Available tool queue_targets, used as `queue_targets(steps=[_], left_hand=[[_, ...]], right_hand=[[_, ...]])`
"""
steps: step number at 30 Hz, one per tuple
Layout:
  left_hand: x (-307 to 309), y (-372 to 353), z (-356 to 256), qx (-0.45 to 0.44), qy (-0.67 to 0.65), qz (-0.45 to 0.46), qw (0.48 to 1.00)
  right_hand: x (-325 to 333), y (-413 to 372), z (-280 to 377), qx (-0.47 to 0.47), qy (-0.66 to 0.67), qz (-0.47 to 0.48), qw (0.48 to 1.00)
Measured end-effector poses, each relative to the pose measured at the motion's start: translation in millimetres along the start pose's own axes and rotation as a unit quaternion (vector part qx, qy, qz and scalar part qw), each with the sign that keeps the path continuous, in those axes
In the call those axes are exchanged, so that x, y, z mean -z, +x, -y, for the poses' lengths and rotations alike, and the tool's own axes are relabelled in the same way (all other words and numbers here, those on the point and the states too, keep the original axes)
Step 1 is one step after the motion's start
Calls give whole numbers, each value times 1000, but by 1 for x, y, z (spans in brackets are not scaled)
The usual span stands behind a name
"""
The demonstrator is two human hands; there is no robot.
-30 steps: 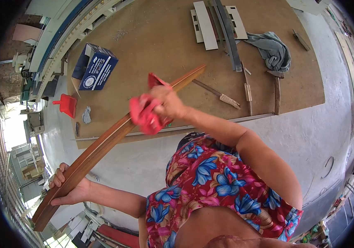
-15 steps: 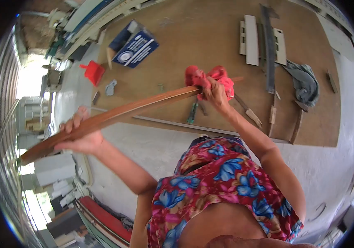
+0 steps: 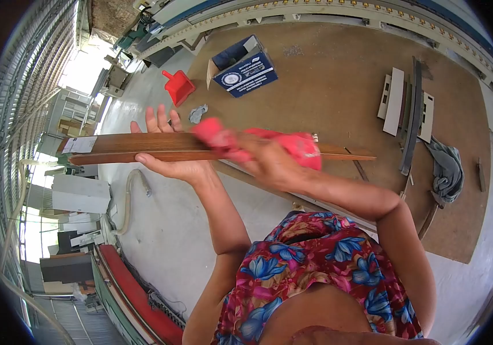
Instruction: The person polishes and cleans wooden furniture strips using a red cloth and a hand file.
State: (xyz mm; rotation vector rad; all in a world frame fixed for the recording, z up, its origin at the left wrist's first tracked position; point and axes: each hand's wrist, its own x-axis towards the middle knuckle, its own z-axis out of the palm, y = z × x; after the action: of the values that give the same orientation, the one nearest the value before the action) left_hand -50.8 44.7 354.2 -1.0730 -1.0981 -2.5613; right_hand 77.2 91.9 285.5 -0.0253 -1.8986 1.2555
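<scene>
A long brown wooden board is held up across my view, lying nearly level, with a whitish label on its left end. My left hand supports it from beneath, thumb along the near edge and fingers showing beyond the far edge. On the board's middle, my right hand presses a bunched red cloth; the fingers are partly blurred. The board's narrow right end sticks out past the cloth.
A brown sheet on the floor bears a blue cardboard box, grey cloth and several strips, including a long dark one. A red dustpan and a crumpled grey rag lie left. A hose rests on the floor.
The board has turned from slanting to nearly level, and its labelled face now shows. My right hand and the red cloth have moved left along it, closer to my left hand. The view has shifted.
</scene>
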Motion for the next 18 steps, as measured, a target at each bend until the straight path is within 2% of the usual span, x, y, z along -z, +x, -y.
queue_targets(steps=[2,4,6,9,12,14,15,16,17,18], left_hand=[[3,0,-4,22,-15,33,999],[16,7,-7,38,-25,58,997],[23,7,-9,58,-37,106,992],[26,-2,-16,57,-21,119,991],[30,-3,-13,56,-11,106,993],[40,1,-6,74,-21,83,994],[44,2,-2,84,-26,69,994],[49,2,2,92,-28,56,994],[54,2,4,96,-27,50,994],[59,2,7,100,-27,45,994]], right_hand=[[-33,41,19,143,40,-3,989],[-67,85,53,279,-7,-64,958],[-71,119,74,267,87,-14,960],[-78,125,64,212,99,16,972],[-74,81,20,233,-24,-32,972],[-53,32,-23,122,-6,-43,992],[-38,4,-54,89,-75,-17,993],[-18,-24,-75,10,-109,26,994],[3,-51,-91,-152,-51,37,986],[19,-74,-104,-321,2,13,947]])
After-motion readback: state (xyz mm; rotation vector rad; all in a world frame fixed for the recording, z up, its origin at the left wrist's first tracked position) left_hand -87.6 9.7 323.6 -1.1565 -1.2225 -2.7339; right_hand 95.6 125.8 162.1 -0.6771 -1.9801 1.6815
